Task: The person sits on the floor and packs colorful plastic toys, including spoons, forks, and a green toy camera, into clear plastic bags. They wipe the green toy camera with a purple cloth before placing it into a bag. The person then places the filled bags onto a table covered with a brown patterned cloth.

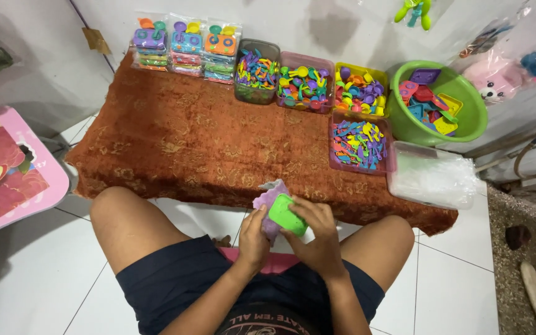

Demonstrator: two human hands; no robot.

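Over the lap, the left hand (254, 234) and right hand (317, 239) both grip a green toy piece (287, 214) half-fitted against a purple piece (268, 200), three finished packs (186, 46) stacked beyond.

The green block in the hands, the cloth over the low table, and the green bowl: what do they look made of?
The green block, held between left hand and right hand, looks like smooth moulded plastic: even colour, rounded corners. The cloth looks like a woven or velvety rust-brown fabric with a pale pattern; it drapes over the edge. The green bowl seems glossy plastic, with a shiny rim.
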